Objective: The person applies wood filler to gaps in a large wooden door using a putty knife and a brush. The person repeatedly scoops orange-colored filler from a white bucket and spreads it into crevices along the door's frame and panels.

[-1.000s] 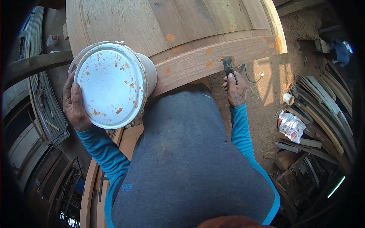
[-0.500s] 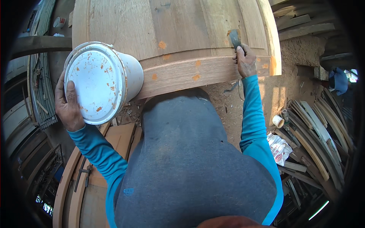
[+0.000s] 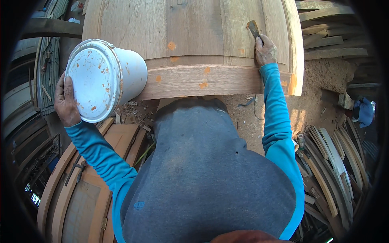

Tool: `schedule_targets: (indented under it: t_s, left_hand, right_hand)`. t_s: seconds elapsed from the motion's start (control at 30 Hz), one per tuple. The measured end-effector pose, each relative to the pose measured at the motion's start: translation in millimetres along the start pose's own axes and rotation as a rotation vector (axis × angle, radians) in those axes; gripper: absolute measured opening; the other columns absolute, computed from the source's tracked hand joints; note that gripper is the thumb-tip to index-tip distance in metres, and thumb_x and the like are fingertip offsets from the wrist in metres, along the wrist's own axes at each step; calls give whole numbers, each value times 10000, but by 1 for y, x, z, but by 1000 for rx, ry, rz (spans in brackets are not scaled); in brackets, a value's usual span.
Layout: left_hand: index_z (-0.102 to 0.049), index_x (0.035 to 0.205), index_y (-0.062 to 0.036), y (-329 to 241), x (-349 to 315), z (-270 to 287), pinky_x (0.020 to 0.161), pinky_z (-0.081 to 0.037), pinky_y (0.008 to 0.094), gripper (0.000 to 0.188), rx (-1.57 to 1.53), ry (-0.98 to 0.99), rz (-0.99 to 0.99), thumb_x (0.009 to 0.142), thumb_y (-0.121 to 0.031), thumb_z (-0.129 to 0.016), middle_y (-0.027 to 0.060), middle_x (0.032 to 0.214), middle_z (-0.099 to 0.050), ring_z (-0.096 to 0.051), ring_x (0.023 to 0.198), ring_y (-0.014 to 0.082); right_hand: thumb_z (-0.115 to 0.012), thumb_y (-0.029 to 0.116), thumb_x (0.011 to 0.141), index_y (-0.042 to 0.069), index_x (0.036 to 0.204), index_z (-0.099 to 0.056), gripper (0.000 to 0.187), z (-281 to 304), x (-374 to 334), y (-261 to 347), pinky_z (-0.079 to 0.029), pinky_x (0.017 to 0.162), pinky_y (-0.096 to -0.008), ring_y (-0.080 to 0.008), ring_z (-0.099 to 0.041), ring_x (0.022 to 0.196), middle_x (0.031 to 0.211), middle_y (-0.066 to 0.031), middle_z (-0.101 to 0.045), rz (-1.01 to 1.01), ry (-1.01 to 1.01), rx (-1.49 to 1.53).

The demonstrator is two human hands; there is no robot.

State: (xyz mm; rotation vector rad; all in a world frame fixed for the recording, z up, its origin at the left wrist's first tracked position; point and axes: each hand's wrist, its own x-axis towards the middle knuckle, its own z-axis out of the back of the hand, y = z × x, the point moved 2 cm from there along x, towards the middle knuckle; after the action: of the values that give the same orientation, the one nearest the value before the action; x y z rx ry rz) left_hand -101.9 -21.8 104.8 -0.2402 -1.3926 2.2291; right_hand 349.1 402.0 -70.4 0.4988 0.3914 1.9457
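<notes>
My left hand (image 3: pixel 68 101) grips the edge of a white plastic bucket (image 3: pixel 133 73), thumb lying on its round, filler-specked face and fingers behind the rim. The bucket is tilted, that face turned toward me, beside the near left corner of a wooden panelled door (image 3: pixel 194 36). In my right hand (image 3: pixel 266 52) is a putty knife (image 3: pixel 253 29), its blade smeared with orange-brown filler. The knife is over the door's right-hand panel; whether the blade touches the wood I cannot tell. Orange filler patches (image 3: pixel 203 85) dot the door's near rail and panels.
Stacked boards and offcuts (image 3: pixel 332 162) lie on the ground at right, with more planks (image 3: pixel 336 52) at the far right. Another wooden door or frame (image 3: pixel 117 141) with a clamp (image 3: pixel 79 166) is low on the left. A dark beam (image 3: pixel 50 28) crosses at the far left.
My right hand has moved the putty knife farther up the door, away from me. The bucket has shifted slightly left and up in view, still in my left hand.
</notes>
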Motion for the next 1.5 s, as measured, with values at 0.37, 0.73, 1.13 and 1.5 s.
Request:
schedule_targets:
  t_s: [0.37,0.73,1.13,1.5]
  left_hand:
    - [-625,1354,26,12,0,1,975,-540,284,479,-170,-23,43,1016,-306,-690,137,1234,-706,-672,1109,159]
    - [-626,1350,22,12,-4,-5,947,-563,289,483,-258,-37,33,1013,-318,-688,156,1193,-718,-693,1087,176]
    - [-608,1365,24,11,-8,-4,977,-557,293,460,-357,-13,20,1027,-284,-665,165,1223,-707,-678,1138,187]
    - [-710,1251,-17,-26,12,18,942,-519,316,296,382,94,-262,1062,-219,-605,107,1142,-714,-669,1077,192]
  right_hand:
    - [-614,204,997,31,1109,-722,233,2,-16,15,-532,833,-470,-382,-651,944,976,-190,-670,139,-44,-103]
    - [-505,107,1013,100,1556,-398,553,-1,-36,46,-558,844,-488,-392,-656,996,1121,-210,-572,182,270,-546]
    - [-456,218,1053,99,1534,-414,496,34,-11,78,-539,907,-539,-431,-673,1070,1173,-242,-651,128,561,-595]
    - [-597,196,995,19,1357,-618,403,38,-43,123,-534,944,-481,-424,-667,1116,1198,-261,-691,169,469,32]
